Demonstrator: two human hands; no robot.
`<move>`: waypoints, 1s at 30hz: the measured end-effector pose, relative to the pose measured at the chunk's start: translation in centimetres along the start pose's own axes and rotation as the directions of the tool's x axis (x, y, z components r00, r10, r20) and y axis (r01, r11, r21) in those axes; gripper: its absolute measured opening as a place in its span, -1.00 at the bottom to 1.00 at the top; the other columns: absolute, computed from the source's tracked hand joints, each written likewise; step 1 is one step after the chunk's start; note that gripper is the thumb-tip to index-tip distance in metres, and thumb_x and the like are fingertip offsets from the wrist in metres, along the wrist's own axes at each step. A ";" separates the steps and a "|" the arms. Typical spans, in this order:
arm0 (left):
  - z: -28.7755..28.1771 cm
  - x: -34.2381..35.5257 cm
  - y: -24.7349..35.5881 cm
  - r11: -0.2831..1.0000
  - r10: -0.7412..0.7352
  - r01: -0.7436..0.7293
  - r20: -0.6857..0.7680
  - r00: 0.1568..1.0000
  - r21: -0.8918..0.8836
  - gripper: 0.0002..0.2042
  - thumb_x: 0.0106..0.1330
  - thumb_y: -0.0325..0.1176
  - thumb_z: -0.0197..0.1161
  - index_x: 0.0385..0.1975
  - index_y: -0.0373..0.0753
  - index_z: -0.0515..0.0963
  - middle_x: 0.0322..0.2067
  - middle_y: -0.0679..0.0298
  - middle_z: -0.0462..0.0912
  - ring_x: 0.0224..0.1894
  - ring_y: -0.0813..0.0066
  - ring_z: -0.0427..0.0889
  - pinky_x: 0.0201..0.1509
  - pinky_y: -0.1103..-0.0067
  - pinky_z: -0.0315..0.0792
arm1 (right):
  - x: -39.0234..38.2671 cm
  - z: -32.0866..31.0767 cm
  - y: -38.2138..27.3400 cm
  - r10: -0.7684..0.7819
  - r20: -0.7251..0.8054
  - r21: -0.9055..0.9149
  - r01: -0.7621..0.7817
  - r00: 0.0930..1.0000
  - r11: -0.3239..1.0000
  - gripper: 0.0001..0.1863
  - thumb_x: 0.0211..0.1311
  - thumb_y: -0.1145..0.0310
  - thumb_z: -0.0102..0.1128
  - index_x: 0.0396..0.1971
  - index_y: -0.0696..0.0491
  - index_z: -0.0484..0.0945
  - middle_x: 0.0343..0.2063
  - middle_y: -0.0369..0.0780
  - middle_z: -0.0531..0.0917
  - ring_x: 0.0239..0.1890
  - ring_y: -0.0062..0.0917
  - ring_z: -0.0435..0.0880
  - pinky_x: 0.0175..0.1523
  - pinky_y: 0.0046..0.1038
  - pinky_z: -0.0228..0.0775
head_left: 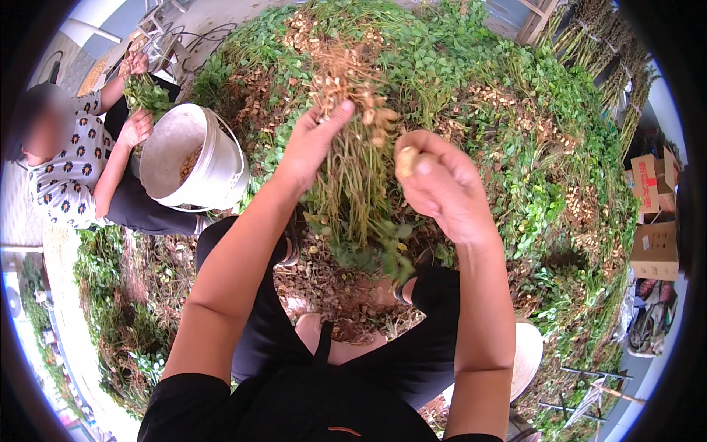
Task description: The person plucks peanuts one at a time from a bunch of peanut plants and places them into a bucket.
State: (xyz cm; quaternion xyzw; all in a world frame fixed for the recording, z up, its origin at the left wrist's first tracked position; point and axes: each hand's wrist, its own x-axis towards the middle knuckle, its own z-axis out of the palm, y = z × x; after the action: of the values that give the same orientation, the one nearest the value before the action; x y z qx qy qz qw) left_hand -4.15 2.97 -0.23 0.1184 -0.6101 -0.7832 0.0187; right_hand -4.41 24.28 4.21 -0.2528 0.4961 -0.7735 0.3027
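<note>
My left hand (pixel 318 144) is closed round a bunch of peanut plants (pixel 357 184), just below the roots. Roots and pale peanut pods point up and away from me, while the stems and leaves hang toward my knees. Right of the bunch, my right hand (pixel 444 184) pinches a peanut pod (pixel 406 160) between thumb and fingers, apart from the roots. Several pods (pixel 380 127) cling to the root end beside my left thumb. A white bucket (pixel 239 166) stands to the left with some peanuts (pixel 190 163) inside it.
A large heap of pulled peanut plants (pixel 515 177) surrounds me. At the left a co-worker (pixel 81 158) sits by the bucket, holding a leafy bunch (pixel 146 96). Cardboard boxes (pixel 654 247) stand at the far right, with bundled dry stalks (pixel 600 66) above them. A white rounded object (pixel 526 357) is by my right elbow.
</note>
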 end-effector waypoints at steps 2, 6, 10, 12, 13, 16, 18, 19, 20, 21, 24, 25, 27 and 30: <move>-0.6 0.3 0.7 0.994 -0.019 0.026 0.069 0.997 -0.104 -0.58 0.39 -0.04 0.24 0.02 -0.26 0.53 -0.12 0.16 0.71 -0.09 0.39 0.71 0.08 0.38 0.59 | 0.2 -0.9 -0.3 -0.052 -0.127 0.104 0.065 0.991 0.992 -0.59 0.44 0.07 0.06 -0.10 0.19 0.47 -0.56 -0.43 0.40 -0.71 -0.86 0.15 -0.70 -0.76 -0.04; -1.1 0.3 1.3 0.989 0.018 0.018 0.247 0.969 -0.145 -0.37 0.41 0.10 0.11 0.22 -0.35 0.41 0.05 0.06 0.63 0.05 0.26 0.67 0.16 0.32 0.57 | 0.5 -2.9 -0.2 -0.079 -0.308 0.187 0.141 0.948 0.972 -0.66 0.45 0.04 0.04 -0.24 0.04 0.51 -0.47 -0.40 0.50 -0.68 -0.86 0.18 -0.72 -0.76 -0.05; -0.7 0.3 0.9 0.991 -0.015 0.044 0.217 0.976 -0.129 -0.35 0.41 0.14 0.09 0.22 -0.35 0.40 0.06 0.06 0.63 0.07 0.28 0.66 0.19 0.34 0.55 | 0.6 -2.2 1.7 -0.128 -0.347 -0.473 -0.056 0.929 0.879 -0.70 0.43 0.08 0.14 -0.20 0.04 0.60 -0.48 -0.38 0.53 -0.60 -0.82 0.29 -0.51 -0.72 0.16; -0.5 0.5 0.6 0.991 -0.052 0.074 0.184 0.982 -0.113 -0.39 0.41 0.12 0.11 0.19 -0.33 0.44 0.04 0.08 0.64 0.05 0.31 0.66 0.19 0.35 0.55 | 0.9 -1.2 2.9 -0.297 -0.264 -0.750 -0.002 0.918 0.662 -0.75 0.35 0.18 0.24 -0.13 0.01 0.61 -0.37 -0.33 0.63 -0.46 -0.64 0.54 -0.33 -0.57 0.41; -0.5 0.5 0.4 0.990 -0.065 0.087 0.178 0.982 -0.114 -0.42 0.42 0.09 0.13 0.16 -0.34 0.46 0.02 0.09 0.65 0.03 0.32 0.67 0.18 0.36 0.55 | 0.9 -0.8 3.2 -0.319 -0.228 -0.816 -0.002 0.920 0.578 -0.77 0.31 0.23 0.28 -0.13 0.01 0.60 -0.33 -0.25 0.67 -0.40 -0.51 0.66 -0.27 -0.44 0.50; -0.5 0.5 0.1 0.987 -0.032 0.061 0.193 0.981 -0.147 -0.44 0.42 0.08 0.13 0.13 -0.33 0.48 -0.01 0.09 0.66 0.02 0.33 0.68 0.16 0.38 0.56 | 1.4 -0.3 3.8 -0.442 -0.101 -0.982 -0.018 0.891 0.188 -0.80 0.24 0.22 0.31 -0.23 -0.04 0.56 -0.37 -0.22 0.63 -0.44 -0.33 0.68 -0.36 -0.32 0.51; -0.6 0.6 0.1 0.991 -0.025 0.049 0.192 0.981 -0.125 -0.44 0.42 0.07 0.13 0.14 -0.33 0.48 0.00 0.09 0.66 0.02 0.33 0.67 0.16 0.38 0.56 | 1.5 -0.4 3.7 -0.457 -0.103 -0.995 -0.085 0.883 0.060 -0.87 0.30 0.30 0.25 -0.29 0.00 0.53 -0.36 -0.26 0.66 -0.49 -0.32 0.65 -0.39 -0.38 0.48; -0.7 0.7 0.2 0.988 -0.021 0.049 0.193 0.981 -0.144 -0.44 0.42 0.07 0.13 0.14 -0.33 0.48 0.00 0.09 0.66 0.03 0.32 0.67 0.16 0.38 0.56 | 1.5 -0.6 3.7 -0.442 -0.106 -0.994 -0.077 0.891 0.084 -0.88 0.30 0.31 0.25 -0.29 0.01 0.52 -0.37 -0.25 0.66 -0.49 -0.32 0.65 -0.39 -0.38 0.47; -0.8 0.8 0.5 0.985 -0.016 0.048 0.192 0.981 -0.163 -0.44 0.42 0.07 0.12 0.15 -0.33 0.47 0.00 0.09 0.66 0.03 0.32 0.67 0.16 0.38 0.55 | 1.5 -0.6 3.7 -0.439 -0.117 -0.991 -0.076 0.891 0.110 -0.88 0.30 0.32 0.25 -0.28 0.01 0.52 -0.38 -0.24 0.65 -0.49 -0.32 0.65 -0.39 -0.38 0.47; -0.8 0.8 0.7 0.982 -0.030 0.063 0.181 0.983 -0.179 -0.44 0.43 0.07 0.12 0.15 -0.33 0.47 0.01 0.09 0.66 0.03 0.32 0.67 0.17 0.37 0.55 | 1.6 -0.7 3.7 -0.444 -0.125 -0.988 -0.070 0.887 0.138 -0.88 0.30 0.32 0.24 -0.28 0.01 0.52 -0.39 -0.24 0.65 -0.50 -0.32 0.65 -0.39 -0.39 0.47; -0.7 0.7 1.0 0.983 0.032 -0.013 0.100 0.994 -0.183 -0.45 0.42 0.05 0.15 0.12 -0.37 0.47 -0.05 0.05 0.67 -0.06 0.28 0.71 0.06 0.36 0.61 | 1.9 0.0 4.0 -0.364 -0.092 -0.861 0.110 0.927 0.497 -0.92 0.29 0.42 0.20 -0.29 0.07 0.50 -0.49 -0.25 0.58 -0.53 -0.51 0.59 -0.39 -0.49 0.40; -0.6 0.6 1.0 0.987 0.031 -0.020 0.063 0.998 -0.161 -0.46 0.42 0.04 0.16 0.09 -0.38 0.47 -0.08 0.04 0.68 -0.10 0.27 0.73 0.00 0.36 0.64 | 1.9 0.6 4.0 -0.337 -0.057 -0.770 0.173 0.940 0.614 -0.93 0.29 0.44 0.19 -0.30 0.09 0.50 -0.50 -0.26 0.56 -0.52 -0.56 0.57 -0.39 -0.52 0.39; -0.4 0.5 0.8 0.993 0.045 -0.045 -0.001 0.999 -0.112 -0.47 0.42 0.01 0.18 0.05 -0.42 0.48 -0.14 0.02 0.70 -0.18 0.26 0.75 -0.09 0.37 0.68 | 1.8 2.3 4.0 -0.268 -0.019 -0.730 0.169 0.963 0.662 -0.90 0.23 0.41 0.19 -0.35 0.09 0.48 -0.53 -0.20 0.53 -0.52 -0.44 0.56 -0.37 -0.44 0.41; -0.6 0.7 0.7 0.988 0.012 -0.026 -0.094 0.995 -0.149 -0.58 0.38 -0.07 0.27 -0.08 -0.38 0.55 -0.25 0.11 0.73 -0.25 0.38 0.75 -0.15 0.43 0.67 | 1.0 5.6 3.8 -0.166 0.214 -0.530 0.257 0.963 0.808 -0.90 0.26 0.38 0.20 -0.33 0.09 0.54 -0.50 -0.24 0.55 -0.49 -0.47 0.56 -0.34 -0.46 0.39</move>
State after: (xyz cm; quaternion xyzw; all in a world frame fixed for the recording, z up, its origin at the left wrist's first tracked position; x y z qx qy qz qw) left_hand -4.82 2.12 0.17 0.1473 -0.5488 -0.8204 0.0634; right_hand -0.46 18.88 2.97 -0.4433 0.6418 -0.6033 0.1665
